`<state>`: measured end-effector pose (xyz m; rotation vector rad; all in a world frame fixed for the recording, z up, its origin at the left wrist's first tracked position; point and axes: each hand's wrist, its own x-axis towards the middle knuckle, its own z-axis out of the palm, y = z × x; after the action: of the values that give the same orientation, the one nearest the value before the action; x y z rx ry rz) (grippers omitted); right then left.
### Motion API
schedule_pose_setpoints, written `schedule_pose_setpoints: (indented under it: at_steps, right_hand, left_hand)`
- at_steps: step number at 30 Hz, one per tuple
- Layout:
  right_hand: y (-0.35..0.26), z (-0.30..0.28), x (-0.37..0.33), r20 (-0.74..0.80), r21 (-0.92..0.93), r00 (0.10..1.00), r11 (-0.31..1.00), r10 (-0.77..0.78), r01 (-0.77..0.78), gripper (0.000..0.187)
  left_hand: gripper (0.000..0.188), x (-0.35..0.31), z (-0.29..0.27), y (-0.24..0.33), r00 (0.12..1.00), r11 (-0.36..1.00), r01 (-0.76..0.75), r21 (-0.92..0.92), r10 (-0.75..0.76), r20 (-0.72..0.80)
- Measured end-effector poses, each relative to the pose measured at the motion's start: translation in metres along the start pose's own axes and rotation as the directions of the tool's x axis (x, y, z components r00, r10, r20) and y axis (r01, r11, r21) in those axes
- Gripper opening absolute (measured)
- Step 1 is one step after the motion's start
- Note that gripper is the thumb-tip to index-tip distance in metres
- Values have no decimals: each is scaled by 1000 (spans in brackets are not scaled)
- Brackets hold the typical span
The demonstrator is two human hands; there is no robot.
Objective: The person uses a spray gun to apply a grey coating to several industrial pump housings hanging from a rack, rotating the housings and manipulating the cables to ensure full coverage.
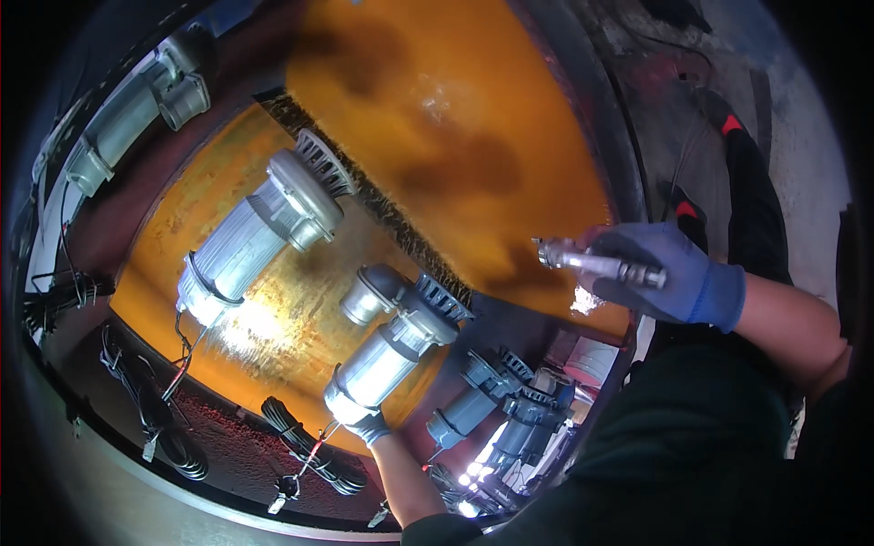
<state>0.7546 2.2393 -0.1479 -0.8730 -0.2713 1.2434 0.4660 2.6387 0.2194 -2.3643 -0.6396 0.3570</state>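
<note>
My left hand (pixel 369 427), in a grey-blue glove, is at the lower end of a silvery electric motor (pixel 375 366) with a finned housing. Its fingers curl round that end and are mostly hidden by it. A slotted ring (pixel 441 298) and a round metal outlet (pixel 369 296) sit at the motor's far end. My right hand (pixel 669 271), in a blue glove, is closed on a slim silvery metal tool (pixel 605 266), blurred, its exact kind unclear. It is held apart from the motor, over the right edge of the orange surface.
A larger silvery motor (pixel 246 238) lies on the worn orange surface (pixel 173 205), and another motor (pixel 123 132) is farther left. Darker motors (pixel 464 409) stand near my body. Coiled black cables (pixel 300 450) line the front rim. A brush-like dark strip (pixel 378 214) crosses the orange surface. A person's legs (pixel 756 196) show at right.
</note>
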Motion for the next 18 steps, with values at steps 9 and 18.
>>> schedule_pose_setpoints:
  at_steps: [9, 18]
  right_hand:
    - [-14, 14, 14, 131, -141, 986, 983, -101, 120, 29]
    - [8, 30, 51, 189, -225, 969, 954, -159, 201, 28]
  left_hand:
    - [67, -14, -2, -24, 974, 945, -148, 293, 87, 210]
    - [75, -32, 24, -60, 920, 881, -352, 315, 265, 288]
